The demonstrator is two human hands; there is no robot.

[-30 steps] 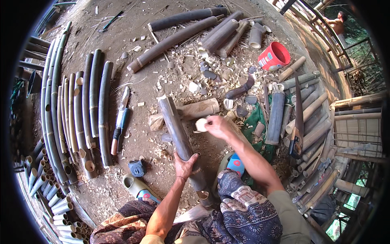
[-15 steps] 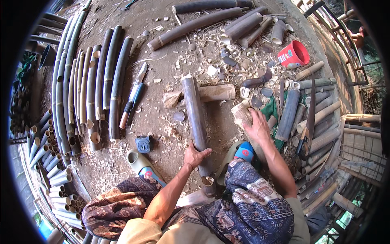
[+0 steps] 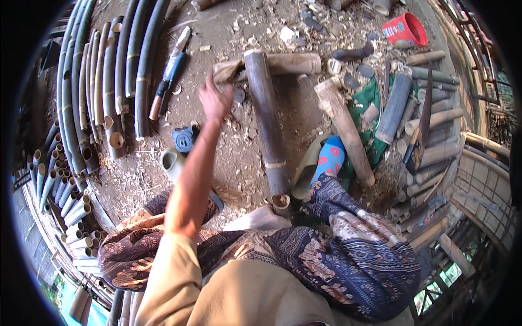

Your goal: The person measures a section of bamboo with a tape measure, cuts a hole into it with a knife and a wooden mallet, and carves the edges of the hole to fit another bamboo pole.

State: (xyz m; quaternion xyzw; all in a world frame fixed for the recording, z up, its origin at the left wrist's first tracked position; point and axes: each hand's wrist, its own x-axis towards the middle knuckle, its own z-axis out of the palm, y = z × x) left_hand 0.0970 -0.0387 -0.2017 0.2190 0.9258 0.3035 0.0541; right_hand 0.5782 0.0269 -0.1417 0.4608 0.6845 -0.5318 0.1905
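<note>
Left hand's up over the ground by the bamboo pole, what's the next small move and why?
Probably lower the left hand onto the saw just to its left. The hand hovers open and empty between the bamboo pole and the saw, and the pole lies propped on a log. The right hand is out of view.

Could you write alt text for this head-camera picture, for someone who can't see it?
A seated person's left hand reaches out, open, over dirt ground beside a dark bamboo pole. Cut bamboo and a red bucket lie around.

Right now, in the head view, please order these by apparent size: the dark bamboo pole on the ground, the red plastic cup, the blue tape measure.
1. Dark bamboo pole, clearly largest.
2. Red plastic cup.
3. Blue tape measure, slightly smaller; it is close to the cup, so this is unsure.
</note>
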